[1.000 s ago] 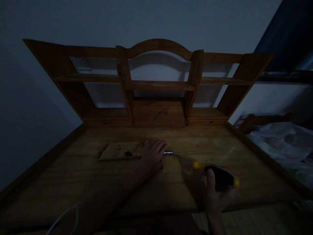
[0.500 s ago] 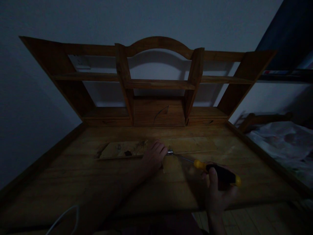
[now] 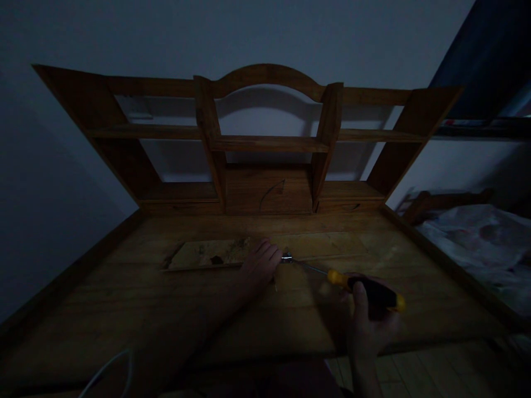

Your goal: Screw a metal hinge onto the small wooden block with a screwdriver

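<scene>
My right hand (image 3: pixel 369 326) is wrapped round the black and yellow handle of a screwdriver (image 3: pixel 375 293). Its shaft points left, the tip at a small shiny metal fitting (image 3: pixel 286 257) whose exact kind I cannot make out. Beside that fitting my left hand (image 3: pixel 260 262) presses down with bent fingers, closed over the wooden board (image 3: pixel 228 251). This long, thin board has a dark hole and rough, stained patches on its left half. Under the fitting a pale, short wooden piece (image 3: pixel 290 276) shows, partly hidden by my left hand.
All this lies on a wooden desk top (image 3: pixel 136 298) with raised side edges. A wooden shelf unit (image 3: pixel 269 143) stands at the back against the wall. A white cable (image 3: pixel 105 367) loops at lower left. Plastic-wrapped things (image 3: pixel 477 237) lie beyond the right edge. The light is dim.
The view has shifted very slightly. Both hands, the screwdriver and the metal fitting keep nearly the same places relative to each other.
</scene>
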`<state>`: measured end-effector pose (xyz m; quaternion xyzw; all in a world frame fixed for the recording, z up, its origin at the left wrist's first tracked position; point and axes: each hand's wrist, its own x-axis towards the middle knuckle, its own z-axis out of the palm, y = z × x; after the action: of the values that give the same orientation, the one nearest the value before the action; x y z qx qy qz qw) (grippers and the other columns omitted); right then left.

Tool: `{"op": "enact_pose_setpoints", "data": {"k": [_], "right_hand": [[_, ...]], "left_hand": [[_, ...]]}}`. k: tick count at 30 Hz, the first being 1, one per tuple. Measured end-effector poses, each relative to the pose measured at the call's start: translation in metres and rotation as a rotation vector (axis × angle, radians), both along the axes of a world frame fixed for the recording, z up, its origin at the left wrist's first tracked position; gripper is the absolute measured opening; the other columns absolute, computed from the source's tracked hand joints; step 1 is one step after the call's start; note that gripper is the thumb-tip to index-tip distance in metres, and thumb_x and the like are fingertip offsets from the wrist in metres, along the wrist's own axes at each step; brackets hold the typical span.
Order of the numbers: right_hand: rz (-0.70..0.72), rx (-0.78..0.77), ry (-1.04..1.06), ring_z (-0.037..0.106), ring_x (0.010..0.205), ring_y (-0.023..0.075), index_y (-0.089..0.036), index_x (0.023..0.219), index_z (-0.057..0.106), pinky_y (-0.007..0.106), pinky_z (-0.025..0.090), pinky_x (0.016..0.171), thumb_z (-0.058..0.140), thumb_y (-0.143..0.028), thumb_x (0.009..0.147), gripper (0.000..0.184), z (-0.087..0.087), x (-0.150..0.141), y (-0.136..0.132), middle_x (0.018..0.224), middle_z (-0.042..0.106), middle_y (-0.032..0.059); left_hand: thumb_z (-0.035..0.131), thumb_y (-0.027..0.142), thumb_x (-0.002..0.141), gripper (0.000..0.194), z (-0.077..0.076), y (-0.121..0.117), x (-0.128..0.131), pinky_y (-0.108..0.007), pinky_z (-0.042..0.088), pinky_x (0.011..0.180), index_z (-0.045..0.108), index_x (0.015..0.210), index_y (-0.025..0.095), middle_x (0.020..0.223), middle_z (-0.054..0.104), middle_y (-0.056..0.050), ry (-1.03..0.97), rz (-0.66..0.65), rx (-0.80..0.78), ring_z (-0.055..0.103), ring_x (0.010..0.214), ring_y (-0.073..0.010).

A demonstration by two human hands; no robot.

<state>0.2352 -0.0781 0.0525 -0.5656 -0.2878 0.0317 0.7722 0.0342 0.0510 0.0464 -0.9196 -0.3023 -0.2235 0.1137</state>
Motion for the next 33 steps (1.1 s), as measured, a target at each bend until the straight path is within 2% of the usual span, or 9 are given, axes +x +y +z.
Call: {"op": "enact_pose_setpoints", "data": {"k": [4, 11, 16, 24, 29, 33], "right_hand": [[-0.007, 0.003, -0.002, 0.062, 0.068, 0.0169, -0.015, 0.098, 0.059, 0.035, 0.054, 0.069, 0.078, -0.038, 0.074, 0.038, 0.000, 0.000, 0.000, 0.080, 0.065, 0.0037], [-0.016, 0.019, -0.032, 0.064, 0.071, 0.0176, -0.015, 0.096, 0.059, 0.034, 0.054, 0.067, 0.078, -0.035, 0.074, 0.035, 0.004, -0.002, 0.000, 0.083, 0.066, 0.0054], [0.019, 0.152, -0.018, 0.067, 0.075, 0.0205, -0.017, 0.098, 0.056, 0.036, 0.055, 0.067, 0.074, -0.033, 0.078, 0.031, 0.001, -0.002, -0.003, 0.085, 0.067, 0.0057], [0.124, 0.015, -0.245, 0.069, 0.089, 0.0220, -0.018, 0.105, 0.062, 0.039, 0.055, 0.083, 0.077, -0.028, 0.077, 0.033, 0.000, -0.005, -0.002, 0.097, 0.070, 0.0075], [0.286, 0.015, -0.222, 0.070, 0.096, 0.0231, -0.020, 0.112, 0.058, 0.041, 0.057, 0.086, 0.076, -0.023, 0.078, 0.039, -0.008, -0.006, -0.001, 0.104, 0.070, 0.0083], [0.267, -0.011, -0.253, 0.069, 0.096, 0.0227, -0.020, 0.111, 0.060, 0.043, 0.056, 0.088, 0.078, -0.024, 0.077, 0.039, -0.011, -0.004, -0.001, 0.103, 0.069, 0.0081]], "left_hand": [[0.040, 0.011, 0.098, 0.023, -0.003, 0.001, -0.001, -0.041, 0.038, 0.112, 0.059, 0.088, 0.018, 0.087, 0.057, -0.005, -0.011, 0.006, 0.021, 0.054, 0.091, -0.0207], [0.039, 0.009, 0.098, 0.025, -0.008, 0.003, -0.002, -0.040, 0.037, 0.113, 0.061, 0.091, 0.018, 0.089, 0.060, -0.004, -0.020, 0.005, 0.040, 0.056, 0.094, -0.0193], [0.041, 0.010, 0.098, 0.023, -0.005, 0.002, -0.001, -0.040, 0.039, 0.112, 0.060, 0.087, 0.018, 0.089, 0.060, -0.005, -0.017, 0.005, 0.021, 0.056, 0.092, -0.0195], [0.044, 0.013, 0.098, 0.018, -0.006, 0.004, 0.000, -0.042, 0.043, 0.107, 0.060, 0.090, 0.018, 0.088, 0.060, -0.004, -0.040, -0.020, 0.060, 0.056, 0.091, -0.0207], [0.045, 0.012, 0.097, 0.016, -0.005, 0.002, -0.001, -0.042, 0.042, 0.108, 0.060, 0.091, 0.018, 0.089, 0.060, -0.005, -0.062, -0.029, 0.029, 0.055, 0.092, -0.0211], [0.046, 0.011, 0.096, 0.016, -0.003, 0.001, 0.000, -0.041, 0.044, 0.103, 0.059, 0.089, 0.017, 0.090, 0.059, -0.005, -0.091, -0.011, -0.044, 0.053, 0.094, -0.0220]]}}
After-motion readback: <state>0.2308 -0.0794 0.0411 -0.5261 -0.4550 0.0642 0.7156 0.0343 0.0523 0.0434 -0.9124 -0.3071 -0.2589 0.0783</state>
